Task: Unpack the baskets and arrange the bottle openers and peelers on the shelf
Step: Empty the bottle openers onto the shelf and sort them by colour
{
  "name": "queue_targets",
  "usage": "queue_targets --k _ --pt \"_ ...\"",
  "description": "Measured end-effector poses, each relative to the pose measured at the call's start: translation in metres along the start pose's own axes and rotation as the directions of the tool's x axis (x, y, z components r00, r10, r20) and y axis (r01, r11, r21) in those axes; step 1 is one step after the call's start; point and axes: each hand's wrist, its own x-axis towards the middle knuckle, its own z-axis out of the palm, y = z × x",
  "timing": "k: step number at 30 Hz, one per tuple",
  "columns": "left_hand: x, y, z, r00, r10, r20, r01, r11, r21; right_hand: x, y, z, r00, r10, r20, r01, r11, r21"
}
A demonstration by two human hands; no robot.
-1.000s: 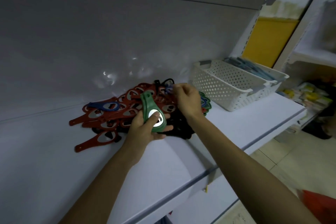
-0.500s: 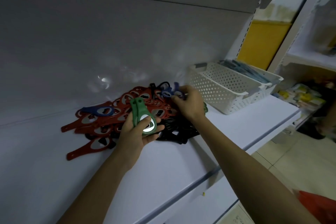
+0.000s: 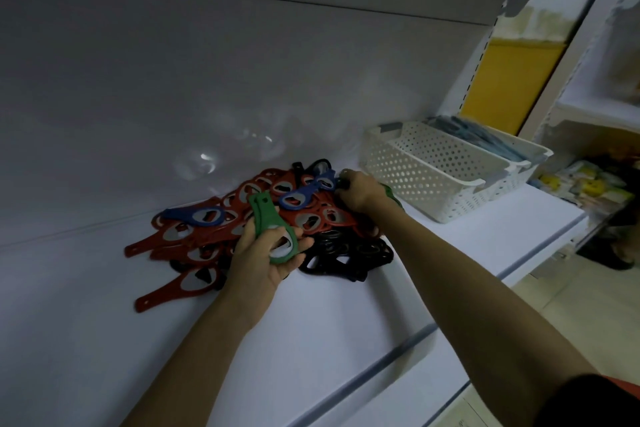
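Note:
A heap of red bottle openers (image 3: 207, 232) lies on the white shelf (image 3: 346, 315), with blue openers (image 3: 199, 216) on top and black ones (image 3: 346, 253) at the front right. My left hand (image 3: 263, 260) grips green bottle openers (image 3: 273, 229), held upright over the heap. My right hand (image 3: 360, 191) reaches into the far right of the heap, fingers curled around a dark opener beside a blue one (image 3: 304, 194). A green opener (image 3: 391, 193) shows just behind that wrist.
Two white perforated baskets (image 3: 433, 180) stand nested at the right end of the shelf; the rear one holds blue-grey items (image 3: 485, 139). The shelf's front edge (image 3: 398, 350) runs diagonally below my arms. Another shelving unit with packaged goods (image 3: 585, 184) stands to the right.
My right hand has shifted further right and back in the heap, closing on an opener there. My left hand keeps the green openers. The camera has moved closer.

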Motion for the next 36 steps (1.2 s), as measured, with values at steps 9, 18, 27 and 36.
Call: queue_targets --k 9,18,27,36 --pt "0.001 0.004 0.001 0.998 -0.063 0.004 0.063 0.991 -0.121 -0.025 -0.015 -0.002 0.759 -0.1 -0.644 0.294 0.934 0.202" --pt "-0.005 0.005 0.004 0.98 -0.151 0.132 0.154 0.988 -0.017 -0.08 -0.049 -0.006 0.907 -0.368 -0.205 0.405 0.629 0.664" --pt "-0.007 0.003 -0.003 0.989 -0.079 0.128 0.084 0.996 -0.033 -0.037 0.019 -0.008 0.902 0.166 -0.399 -0.09 0.975 0.202" --pt "-0.002 0.005 -0.004 0.99 -0.119 0.076 0.128 0.984 -0.127 -0.04 0.048 -0.002 0.929 0.11 -0.352 -0.065 0.988 0.137"
